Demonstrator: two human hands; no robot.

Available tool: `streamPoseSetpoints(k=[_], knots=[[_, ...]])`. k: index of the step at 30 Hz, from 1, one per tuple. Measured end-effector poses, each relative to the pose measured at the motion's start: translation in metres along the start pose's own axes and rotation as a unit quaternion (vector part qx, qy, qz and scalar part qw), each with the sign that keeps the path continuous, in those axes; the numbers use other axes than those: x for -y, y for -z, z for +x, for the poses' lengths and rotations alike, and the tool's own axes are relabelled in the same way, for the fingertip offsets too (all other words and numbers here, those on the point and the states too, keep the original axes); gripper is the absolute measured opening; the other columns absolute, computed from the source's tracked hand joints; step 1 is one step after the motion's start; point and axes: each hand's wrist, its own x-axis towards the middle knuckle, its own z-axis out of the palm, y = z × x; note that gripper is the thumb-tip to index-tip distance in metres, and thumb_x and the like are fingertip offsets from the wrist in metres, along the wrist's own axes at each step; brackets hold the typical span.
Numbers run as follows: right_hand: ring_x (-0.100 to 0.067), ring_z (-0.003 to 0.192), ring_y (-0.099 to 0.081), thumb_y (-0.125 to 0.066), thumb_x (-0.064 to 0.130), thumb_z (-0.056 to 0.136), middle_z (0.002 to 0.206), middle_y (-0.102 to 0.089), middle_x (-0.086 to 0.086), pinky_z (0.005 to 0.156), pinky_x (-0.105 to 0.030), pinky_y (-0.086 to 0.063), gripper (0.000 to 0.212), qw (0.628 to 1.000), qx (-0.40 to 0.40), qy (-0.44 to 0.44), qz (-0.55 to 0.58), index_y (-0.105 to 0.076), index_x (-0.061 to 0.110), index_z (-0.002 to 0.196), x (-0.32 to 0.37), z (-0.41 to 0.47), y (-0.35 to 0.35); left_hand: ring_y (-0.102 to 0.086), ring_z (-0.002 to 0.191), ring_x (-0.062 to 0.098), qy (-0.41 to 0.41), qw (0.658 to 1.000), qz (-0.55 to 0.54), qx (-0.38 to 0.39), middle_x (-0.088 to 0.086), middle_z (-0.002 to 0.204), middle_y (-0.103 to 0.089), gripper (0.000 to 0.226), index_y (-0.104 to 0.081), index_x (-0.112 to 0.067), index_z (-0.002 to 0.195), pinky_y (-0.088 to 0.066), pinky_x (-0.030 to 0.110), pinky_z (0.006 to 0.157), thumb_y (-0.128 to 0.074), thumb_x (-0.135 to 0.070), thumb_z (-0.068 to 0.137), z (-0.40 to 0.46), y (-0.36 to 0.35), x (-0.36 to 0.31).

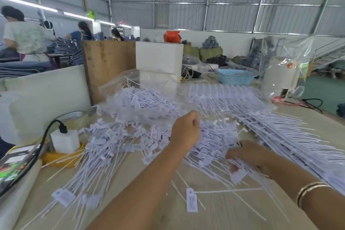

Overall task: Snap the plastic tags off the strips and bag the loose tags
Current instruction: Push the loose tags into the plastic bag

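Thin white plastic tags (115, 145) sprawl mid-frame across the tan table (214, 216), bare only along the bottom edge. The left hand (184, 132) hovers curled, its hold unclear. The right hand (248, 155) pinches tags at lower right, beside the combed strips (280, 136).

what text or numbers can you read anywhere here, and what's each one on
None can be read.
White plastic tags: faint printed lines, too blurred to read.
Dark printed booklet at the table's left edge: white label patches, illegible.
Clear tape roll: pale marks on the side, too small to read.
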Motion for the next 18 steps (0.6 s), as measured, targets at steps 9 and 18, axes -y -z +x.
streamPoseSetpoints(k=[9, 18], knots=[[-0.021, 0.052, -0.056, -0.061, 0.001, 0.083, 0.077, -0.067, -0.024, 0.052, -0.026, -0.045, 0.013, 0.997, -0.049, 0.027, 0.056, -0.066, 0.002, 0.072, -0.034, -0.033, 0.033, -0.06, 0.069, 0.02, -0.133, 0.969, 0.209, 0.008, 0.001, 0.079, -0.062, 0.051, -0.065, -0.02, 0.107, -0.045, 0.028, 0.065, -0.032, -0.057, 0.093, -0.027, 0.013, -0.036], [-0.017, 0.058, -0.06, -0.061, 0.013, 0.089, 0.069, -0.064, -0.004, 0.063, -0.032, -0.044, 0.017, 0.991, -0.097, 0.008, 0.09, -0.054, 0.002, 0.101, -0.049, -0.049, 0.045, -0.01, 0.142, 0.036, 0.184, 0.927, 0.227, -0.237, 0.023, 0.154, -0.012, 0.077, -0.028, -0.005, 0.143, -0.011, 0.055, 0.114, -0.065, -0.036, 0.083, 0.032, 0.133, 0.075]])
